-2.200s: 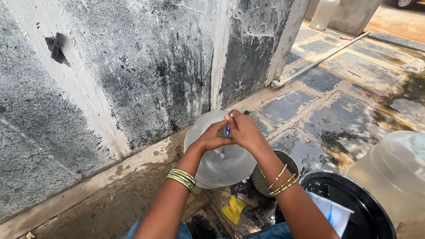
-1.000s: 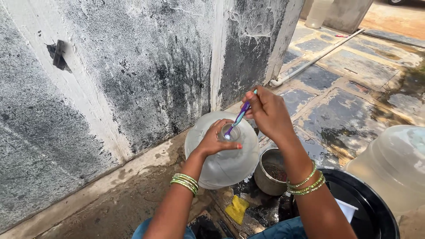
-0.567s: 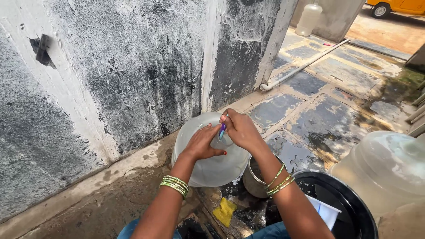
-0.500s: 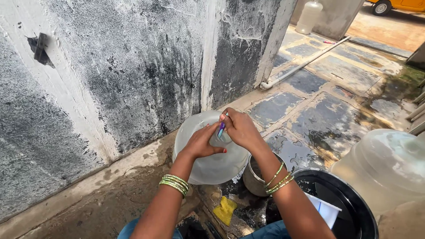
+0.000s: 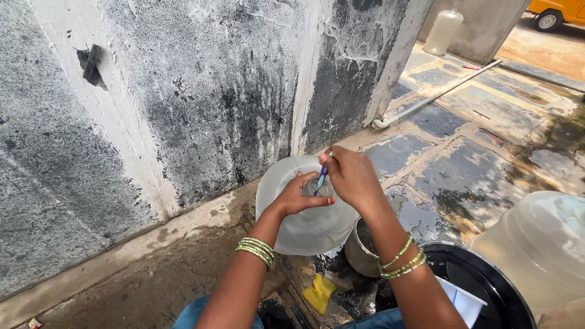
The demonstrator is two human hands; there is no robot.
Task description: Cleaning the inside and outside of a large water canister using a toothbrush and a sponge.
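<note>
Outdoors, right hand (image 5: 353,180) grips toothbrush (image 5: 321,179) over jug (image 5: 304,219).

Clear jug (image 5: 308,210), blue-purple brush (image 5: 321,178), green bangles (image 5: 256,251) (both wrists), yellow sponge (image 5: 319,293), black tub (image 5: 487,286)

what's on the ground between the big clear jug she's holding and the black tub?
Head view: a small metal pot stands between the clear jug and the black tub, on wet, dark ground.
</note>
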